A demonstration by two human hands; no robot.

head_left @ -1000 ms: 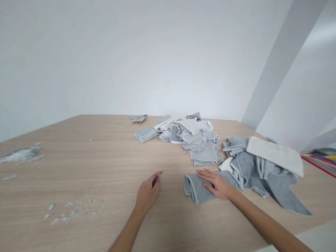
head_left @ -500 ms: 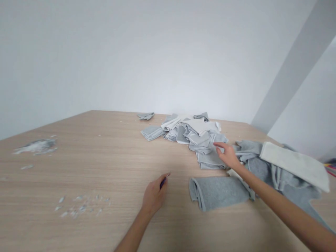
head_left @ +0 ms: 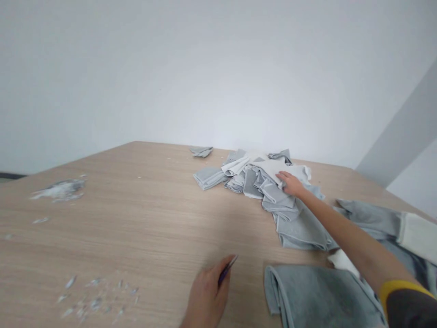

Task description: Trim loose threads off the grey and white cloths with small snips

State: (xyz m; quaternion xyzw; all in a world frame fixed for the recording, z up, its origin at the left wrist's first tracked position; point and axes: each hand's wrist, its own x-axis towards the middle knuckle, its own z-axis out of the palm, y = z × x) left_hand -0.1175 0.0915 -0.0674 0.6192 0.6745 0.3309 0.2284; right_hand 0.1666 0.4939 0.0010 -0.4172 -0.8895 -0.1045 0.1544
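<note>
My left hand (head_left: pixel 208 291) is closed around a small purple tool (head_left: pixel 225 272) with a thin metal tip, low over the table; most of the tool is hidden in the fingers. My right hand (head_left: pixel 290 184) reaches to the back with fingers stretched out, touching a white folded cloth (head_left: pixel 271 167) on a loose heap of grey and white cloths (head_left: pixel 252 181). Whether the fingertips grip its edge is hard to see. A larger grey folded cloth (head_left: pixel 321 296) lies at the front, below my right forearm.
Grey cloths (head_left: pixel 368 216) and a white one (head_left: pixel 418 237) are piled at the right. Scraps of lint or thread (head_left: pixel 97 300) lie at the front left of the wooden table (head_left: pixel 153 228), with a bigger lint pile (head_left: pixel 63 189) behind. One grey cloth (head_left: pixel 201 151) lies apart near the wall.
My right hand has moved farther back, from the heap's near right side onto the white cloth. My left hand still holds the purple tool. The view has shifted, so the table's things appear displaced.
</note>
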